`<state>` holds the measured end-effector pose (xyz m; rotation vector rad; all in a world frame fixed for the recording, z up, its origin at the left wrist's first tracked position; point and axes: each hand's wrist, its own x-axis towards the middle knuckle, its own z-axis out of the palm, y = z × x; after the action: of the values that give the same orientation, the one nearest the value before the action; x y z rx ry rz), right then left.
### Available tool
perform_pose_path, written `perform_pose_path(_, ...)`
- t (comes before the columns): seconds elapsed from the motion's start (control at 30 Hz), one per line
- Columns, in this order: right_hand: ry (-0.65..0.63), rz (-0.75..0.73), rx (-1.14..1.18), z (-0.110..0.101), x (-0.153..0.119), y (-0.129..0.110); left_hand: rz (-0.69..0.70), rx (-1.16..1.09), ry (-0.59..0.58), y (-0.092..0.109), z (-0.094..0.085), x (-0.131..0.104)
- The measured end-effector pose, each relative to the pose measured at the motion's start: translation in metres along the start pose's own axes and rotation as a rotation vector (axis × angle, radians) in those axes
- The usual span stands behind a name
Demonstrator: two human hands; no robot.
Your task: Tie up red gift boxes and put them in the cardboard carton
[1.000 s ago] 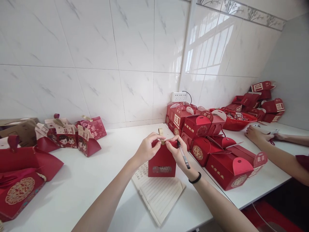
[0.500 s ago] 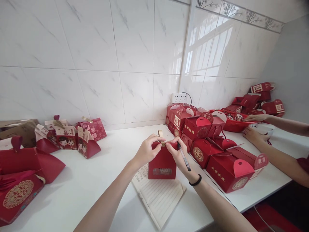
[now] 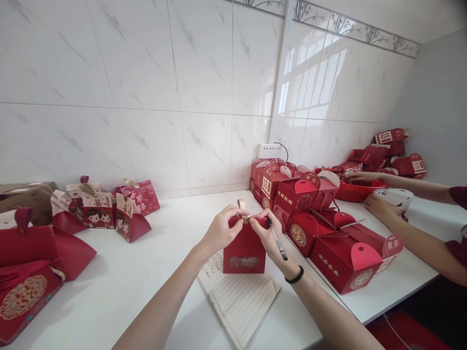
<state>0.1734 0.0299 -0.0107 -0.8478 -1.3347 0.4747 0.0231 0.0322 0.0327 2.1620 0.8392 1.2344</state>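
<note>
A small red gift box (image 3: 243, 247) with a clear window low on its front stands upright on an open lined notebook (image 3: 242, 304). A gold ribbon (image 3: 241, 204) loops up from its top. My left hand (image 3: 222, 229) is closed, thumb and fingers pinching the ribbon at the box's top edge. My right hand (image 3: 268, 232) pinches the same top edge beside the ribbon from the other side. A black-and-clear pen (image 3: 278, 240) is tucked in my right hand, pointing down toward the wrist. The fingertips partly cover the ribbon's base.
Red gift boxes (image 3: 348, 260) are piled to the right. Small printed gift boxes (image 3: 98, 214) and a larger red one (image 3: 27, 291) stand left. Past the pile, another person's hands (image 3: 381, 206) work at a red basin (image 3: 355, 192). A power strip (image 3: 269, 150) lies against the tiled wall.
My hands keep their pinch at the top of the box with little movement. The other person's far hand has moved left, into the red basin. The view has shifted slightly.
</note>
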Motion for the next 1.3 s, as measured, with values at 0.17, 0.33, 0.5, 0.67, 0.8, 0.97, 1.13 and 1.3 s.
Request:
perform_pose_path(0.17,-0.005,0.013,0.002,-0.0009,-0.0012,-0.0043,-0.014,-0.002,-0.006,0.0008,-0.0005,0.0004)
perform_pose_path(0.33,-0.014,0.032,-0.004,-0.002,-0.0015,-0.0068,-0.014,-0.003,-0.019,-0.0008,-0.0009,0.0007)
perform_pose_path(0.5,-0.018,0.031,0.012,-0.0019,-0.0013,-0.0069,-0.033,-0.002,-0.033,-0.0005,-0.0012,0.0002)
perform_pose_path(0.67,-0.019,0.019,0.001,-0.0022,-0.0008,-0.0073,-0.025,-0.007,-0.033,-0.0011,-0.0015,0.0004)
perform_pose_path(0.8,-0.027,0.007,0.006,-0.0027,-0.0002,-0.0052,-0.027,-0.009,-0.027,-0.0001,-0.0012,0.0001)
perform_pose_path(0.97,-0.011,-0.016,-0.018,-0.0025,0.0005,-0.0015,-0.041,-0.003,-0.009,0.0007,-0.0007,0.0)
perform_pose_path(1.13,0.01,-0.012,-0.054,-0.0016,0.0012,-0.0006,-0.053,-0.007,0.004,-0.0001,-0.0004,-0.0001)
perform_pose_path(1.3,0.016,-0.004,-0.061,-0.0008,0.0021,-0.0019,-0.051,-0.007,0.011,-0.0005,-0.0004,-0.0004)
